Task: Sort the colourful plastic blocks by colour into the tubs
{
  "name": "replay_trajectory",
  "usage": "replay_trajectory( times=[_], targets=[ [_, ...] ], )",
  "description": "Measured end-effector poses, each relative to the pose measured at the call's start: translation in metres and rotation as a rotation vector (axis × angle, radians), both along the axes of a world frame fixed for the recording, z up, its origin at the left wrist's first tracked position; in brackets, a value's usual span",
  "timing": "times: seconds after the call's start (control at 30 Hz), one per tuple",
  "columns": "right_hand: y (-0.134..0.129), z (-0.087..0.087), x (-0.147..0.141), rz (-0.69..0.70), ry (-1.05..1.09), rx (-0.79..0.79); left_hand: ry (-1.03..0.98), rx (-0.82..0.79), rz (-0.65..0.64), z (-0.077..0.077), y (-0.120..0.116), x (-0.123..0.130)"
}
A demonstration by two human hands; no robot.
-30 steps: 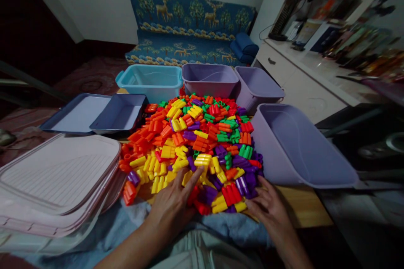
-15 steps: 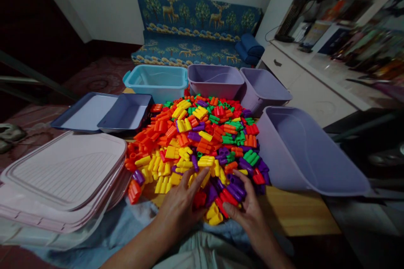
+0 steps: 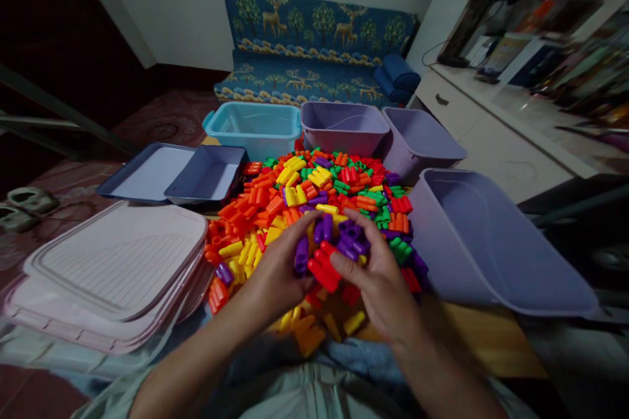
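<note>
A heap of plastic building blocks in red, orange, yellow, green and purple covers the middle of the wooden table. My left hand and my right hand are cupped together over its near side, scooping up a bunch of blocks between them. Purple blocks sit against my right fingers, and a red block lies under my right thumb. Another purple block rests against my left palm. Several yellow blocks lie below my hands at the table's near edge.
A light blue bin and purple bins stand behind the heap, with another purple bin at right. Dark blue trays and stacked pinkish lids lie at left. A patterned sofa stands beyond.
My hands have closed in from both sides and lifted a bunch of purple and red blocks off the near part of the heap. The view has shifted slightly.
</note>
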State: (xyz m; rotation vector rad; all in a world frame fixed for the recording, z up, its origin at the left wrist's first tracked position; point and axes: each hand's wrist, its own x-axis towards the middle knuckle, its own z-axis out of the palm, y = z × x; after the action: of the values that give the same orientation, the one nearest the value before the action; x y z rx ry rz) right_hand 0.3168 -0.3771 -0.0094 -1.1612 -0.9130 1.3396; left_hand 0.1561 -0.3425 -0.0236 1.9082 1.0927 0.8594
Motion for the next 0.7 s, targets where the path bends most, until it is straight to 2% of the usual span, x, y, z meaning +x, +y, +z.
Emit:
replay_trajectory(
  times=[0.07,0.17,0.27,0.33,0.4,0.5,0.53,0.63,0.7],
  targets=[
    [0.032,0.016,-0.001,0.010,0.020,0.057,0.012,0.032,0.019,0.012,0.032,0.001],
    [0.073,0.029,0.007,0.023,-0.037,0.140,0.060,0.200,0.093,0.022,0.073,0.002],
    [0.083,0.026,0.027,-0.044,-0.288,0.246,0.210,0.321,0.165,0.027,0.082,-0.005],
    [0.067,0.016,0.044,-0.062,-0.507,0.292,0.295,0.333,0.174,0.027,0.067,-0.015],
    [0.037,0.005,0.060,-0.053,-0.736,0.273,0.345,0.273,0.134,0.023,0.040,-0.026],
    [-0.017,-0.014,0.078,0.147,-1.028,0.114,0.491,-0.019,-0.127,0.010,-0.004,-0.041],
    [-0.034,-0.020,0.081,0.243,-1.120,0.067,0.532,-0.074,-0.171,0.004,-0.017,-0.043],
    [-0.073,-0.036,0.085,0.309,-1.411,-0.009,0.707,-0.144,-0.187,-0.010,-0.045,-0.045],
    [-0.087,-0.044,0.084,0.325,-1.546,-0.095,0.789,-0.151,-0.156,-0.015,-0.054,-0.042]
  ],
)
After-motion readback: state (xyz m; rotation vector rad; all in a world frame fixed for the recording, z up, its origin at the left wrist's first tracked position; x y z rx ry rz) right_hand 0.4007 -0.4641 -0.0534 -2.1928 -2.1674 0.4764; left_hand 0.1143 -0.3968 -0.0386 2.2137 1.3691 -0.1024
